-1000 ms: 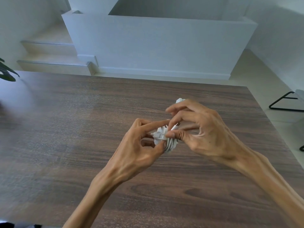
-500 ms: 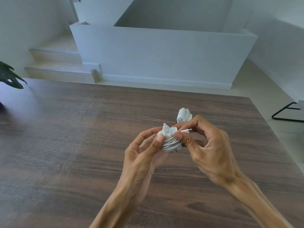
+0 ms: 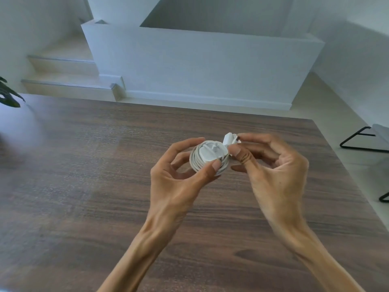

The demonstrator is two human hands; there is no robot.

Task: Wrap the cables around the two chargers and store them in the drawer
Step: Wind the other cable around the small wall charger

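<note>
Up above the table (image 3: 88, 186), held between both hands: white charger (image 3: 210, 153) with its cable (image 3: 194, 160) coiled tight round it, pinched by the left hand (image 3: 179, 182), thumb on the near edge, forefinger curled over the far side. Just beside it to the right, touching, a second white charger (image 3: 229, 140), nipped between thumb and fingertips of the right hand (image 3: 275, 175). Beyond, pale steps (image 3: 63, 81), a low white wall (image 3: 200, 64); dark leaves (image 3: 8, 95) at far left.

A home: a wooden table (image 3: 84, 186) near carpeted stairs (image 3: 63, 68), white half-wall (image 3: 200, 66), and houseplant (image 3: 8, 95).
</note>
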